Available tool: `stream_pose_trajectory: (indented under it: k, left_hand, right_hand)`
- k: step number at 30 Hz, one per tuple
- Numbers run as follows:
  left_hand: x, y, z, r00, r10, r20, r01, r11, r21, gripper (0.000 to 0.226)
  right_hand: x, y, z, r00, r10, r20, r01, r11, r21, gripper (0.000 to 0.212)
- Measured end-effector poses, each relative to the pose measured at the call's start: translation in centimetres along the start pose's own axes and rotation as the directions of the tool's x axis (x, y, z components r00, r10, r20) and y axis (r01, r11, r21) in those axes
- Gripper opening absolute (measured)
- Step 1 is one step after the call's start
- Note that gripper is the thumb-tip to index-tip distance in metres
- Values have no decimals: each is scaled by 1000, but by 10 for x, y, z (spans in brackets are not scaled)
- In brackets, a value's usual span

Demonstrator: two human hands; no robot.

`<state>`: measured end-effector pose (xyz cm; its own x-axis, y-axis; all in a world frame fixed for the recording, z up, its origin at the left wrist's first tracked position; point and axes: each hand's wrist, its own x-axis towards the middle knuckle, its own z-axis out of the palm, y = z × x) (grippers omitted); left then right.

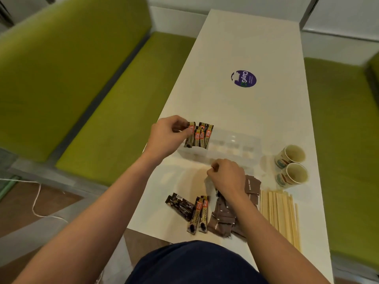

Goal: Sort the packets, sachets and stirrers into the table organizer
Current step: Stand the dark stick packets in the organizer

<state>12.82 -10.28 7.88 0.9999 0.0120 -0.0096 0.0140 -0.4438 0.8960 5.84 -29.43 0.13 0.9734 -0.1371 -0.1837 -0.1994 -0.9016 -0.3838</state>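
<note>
A long white desk [256,109] runs between green benches [102,119], with a round purple sticker [243,78] on it; two paper cups [292,167] stand near its right edge. The clear organizer [235,148] lies across the desk, with coffee sticks [206,134] upright in its left end; there the left hand [168,136] pinches one coffee stick [190,136]. The right hand [227,177], fingers curled, rests on the brown packets [223,218]; whether it holds one I cannot tell. Wooden stirrers [281,214] lie just to their right; dark sachets [180,206] lie to their left.
</note>
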Motion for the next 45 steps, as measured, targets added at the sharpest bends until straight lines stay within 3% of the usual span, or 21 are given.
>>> stream_pose_trajectory:
  k: [5, 11, 17, 22, 24, 28, 33, 35, 39, 45]
  left_hand:
    - [27, 15, 6, 998, 60, 33, -61, 997, 38, 8]
    - [45, 2, 23, 989, 46, 139, -69, 984, 164, 11]
    - [49, -18, 36, 977, 29, 210, -97, 942, 322, 11]
    - [52, -28, 43, 967, 49, 252, -179, 831, 527, 17]
    - [53, -28, 44, 960, 90, 265, -235, 775, 587, 20]
    - [52, -24, 43, 948, 136, 288, -297, 703, 646, 23]
    - [52, -25, 40, 952, 147, 270, -293, 699, 653, 25]
    - [51, -26, 40, 952, 148, 269, -292, 703, 649, 25]
    - [48, -26, 39, 949, 173, 265, -304, 727, 615, 25]
    - [45, -27, 35, 939, 208, 273, -332, 749, 574, 24]
  right_hand:
    - [-8, 0, -6, 993, 31, -115, 3, 958, 286, 16]
    - [-24, -6, -33, 939, 214, -268, 40, 708, 706, 21]
    - [-7, -9, -69, 928, 209, -310, 153, 544, 825, 28]
    - [11, -14, -88, 954, 221, -204, 88, 442, 893, 15]
    - [15, -16, -92, 956, 220, -194, 66, 485, 872, 12]
    - [26, -21, -98, 955, 151, -255, 87, 680, 728, 16]
    - [40, -25, -118, 987, -39, -157, 112, 866, 488, 54]
    - [47, -26, -120, 988, -26, -154, 94, 886, 455, 48]
    - [62, -30, -122, 985, -59, -162, 117, 921, 372, 16]
    - [72, -38, -106, 983, -155, -101, 178, 942, 283, 25]
